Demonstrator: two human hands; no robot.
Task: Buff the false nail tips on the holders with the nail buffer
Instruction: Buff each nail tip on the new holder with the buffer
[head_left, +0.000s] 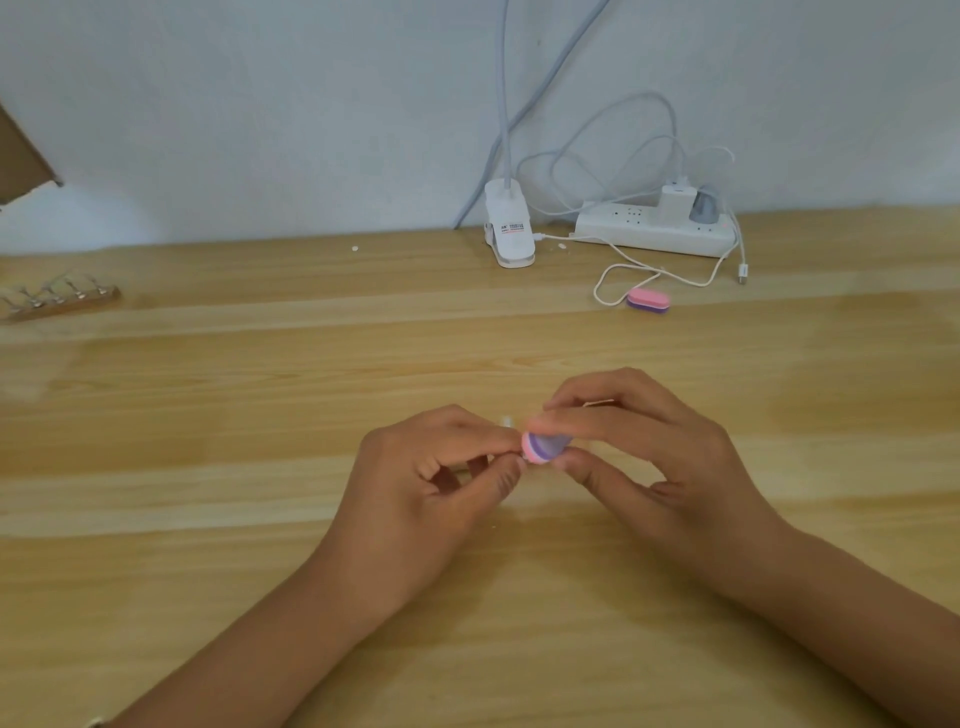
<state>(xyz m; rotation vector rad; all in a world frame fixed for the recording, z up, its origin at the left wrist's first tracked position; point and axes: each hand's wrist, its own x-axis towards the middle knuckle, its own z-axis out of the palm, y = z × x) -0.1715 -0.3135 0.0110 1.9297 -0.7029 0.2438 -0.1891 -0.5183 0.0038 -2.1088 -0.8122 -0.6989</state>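
Pinched in right hand (660, 457) above middle of pale wooden desk (260, 415): small pink-and-purple oval foam nail buffer (543, 448); left hand (431, 478) curled against its end, grip hidden, cannot tell; blurred wooden nail-tip rack (57, 299) cut off at desk's left edge.

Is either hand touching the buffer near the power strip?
No, the far buffer lies alone on the table; the right hand pinches a second buffer.
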